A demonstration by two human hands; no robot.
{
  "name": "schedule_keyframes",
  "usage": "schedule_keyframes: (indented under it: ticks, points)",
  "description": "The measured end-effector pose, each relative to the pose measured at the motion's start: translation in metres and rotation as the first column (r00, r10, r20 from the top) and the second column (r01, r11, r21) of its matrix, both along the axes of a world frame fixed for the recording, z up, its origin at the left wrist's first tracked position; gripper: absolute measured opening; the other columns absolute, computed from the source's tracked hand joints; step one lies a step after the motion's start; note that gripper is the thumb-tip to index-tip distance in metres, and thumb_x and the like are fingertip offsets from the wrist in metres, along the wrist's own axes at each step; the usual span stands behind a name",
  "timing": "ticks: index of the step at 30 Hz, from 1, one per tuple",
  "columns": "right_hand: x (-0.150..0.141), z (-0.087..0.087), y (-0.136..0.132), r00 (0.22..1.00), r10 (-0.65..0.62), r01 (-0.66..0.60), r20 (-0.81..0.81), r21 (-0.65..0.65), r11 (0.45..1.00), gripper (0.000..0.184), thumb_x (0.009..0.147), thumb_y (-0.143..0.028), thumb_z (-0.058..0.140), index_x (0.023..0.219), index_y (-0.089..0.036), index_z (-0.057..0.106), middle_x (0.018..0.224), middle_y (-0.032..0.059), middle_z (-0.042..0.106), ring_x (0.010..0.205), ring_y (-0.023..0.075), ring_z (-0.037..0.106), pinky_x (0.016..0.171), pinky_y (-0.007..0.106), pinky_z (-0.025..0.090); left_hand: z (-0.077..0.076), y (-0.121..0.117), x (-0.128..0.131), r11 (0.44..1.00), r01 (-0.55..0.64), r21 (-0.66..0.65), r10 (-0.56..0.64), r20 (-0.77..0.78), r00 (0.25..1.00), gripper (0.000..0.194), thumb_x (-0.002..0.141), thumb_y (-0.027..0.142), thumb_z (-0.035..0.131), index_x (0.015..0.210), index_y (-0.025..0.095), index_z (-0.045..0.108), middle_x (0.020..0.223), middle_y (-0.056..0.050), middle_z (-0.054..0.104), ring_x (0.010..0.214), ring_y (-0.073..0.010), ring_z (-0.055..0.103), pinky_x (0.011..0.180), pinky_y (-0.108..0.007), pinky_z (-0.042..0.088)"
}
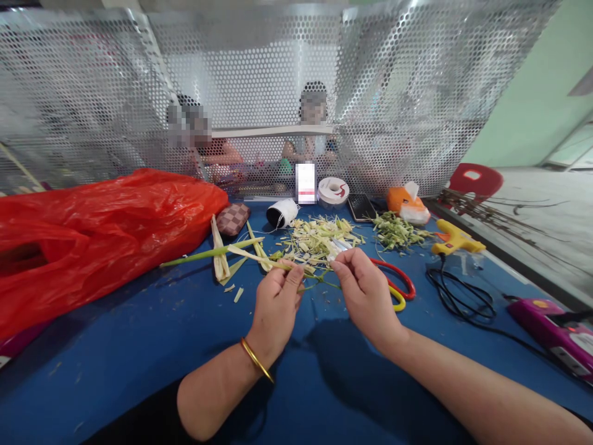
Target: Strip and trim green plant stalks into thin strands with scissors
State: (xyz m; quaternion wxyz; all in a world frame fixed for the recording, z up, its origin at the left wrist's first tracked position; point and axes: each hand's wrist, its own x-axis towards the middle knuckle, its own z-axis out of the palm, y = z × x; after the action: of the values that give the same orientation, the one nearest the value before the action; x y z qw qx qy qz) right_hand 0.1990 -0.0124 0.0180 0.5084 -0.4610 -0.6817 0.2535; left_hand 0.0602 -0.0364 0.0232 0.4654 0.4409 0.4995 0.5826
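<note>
My left hand (277, 303), with a gold bangle on the wrist, pinches a thin pale-green leaf strip (259, 258) that runs off to the upper left. My right hand (364, 290) pinches the same strip a little to the right, fingers closed. Between the two hands the strip thins to a green thread. Just beyond my fingers lies a pile of cut leaf scraps (315, 238) on the blue table (152, 334). Red-and-yellow scissors (399, 284) lie right beside my right hand, partly hidden by it.
A big red plastic bag (92, 228) fills the left side. At the back stand a checked pouch (233, 217), a white roll (282, 213), tape (333, 191), a phone (362, 206) and tissues (407, 203). A yellow glue gun (456, 241) with black cord and a purple tool (553, 324) lie right. Two people sit behind the mesh screen.
</note>
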Motion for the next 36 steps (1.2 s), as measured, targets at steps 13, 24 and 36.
schedule_keyframes:
  ticks: [13, 24, 36]
  points:
    - [0.000, -0.002, 0.001, 1.000, 0.012, -0.012, 0.025, -0.017, 1.000, 0.015, 0.091, -0.027, 0.046, 0.076, -0.022, 0.045, 0.060, -0.0039, 0.044, 0.052, 0.0119, 0.038, 0.050, 0.025, 0.030, -0.006, 0.002, -0.004, 0.993, 0.053, 0.108, -0.021, -0.273, 0.962, 0.024, 0.079, 0.042, 0.063, 0.085, 0.019, 0.058, 0.064, 0.000, 0.064, 0.049, -0.0122, 0.054, 0.048, -0.022, 0.042]
    - [-0.002, -0.009, -0.002, 0.993, 0.103, -0.097, 0.063, -0.090, 0.991, 0.016, 0.093, -0.029, 0.041, 0.078, -0.024, 0.040, 0.062, -0.0027, 0.051, 0.053, 0.0135, 0.046, 0.052, 0.026, 0.032, 0.002, -0.003, -0.005, 0.978, 0.179, 0.105, -0.088, -0.570, 0.817, 0.031, 0.087, 0.038, 0.051, 0.065, 0.018, 0.060, 0.062, 0.001, 0.060, 0.060, -0.0135, 0.053, 0.058, -0.023, 0.038]
    - [0.007, 0.005, 0.005, 0.961, -0.025, -0.012, 0.275, 0.134, 0.991, 0.013, 0.091, -0.024, 0.041, 0.079, -0.022, 0.041, 0.065, -0.0013, 0.051, 0.052, 0.0125, 0.045, 0.051, 0.025, 0.030, 0.018, 0.003, -0.012, 0.847, 0.439, -0.300, -0.490, -0.121, 0.863, 0.043, 0.077, 0.055, 0.056, 0.057, 0.019, 0.045, 0.047, 0.009, 0.028, 0.043, -0.0076, 0.020, 0.042, -0.022, 0.014]
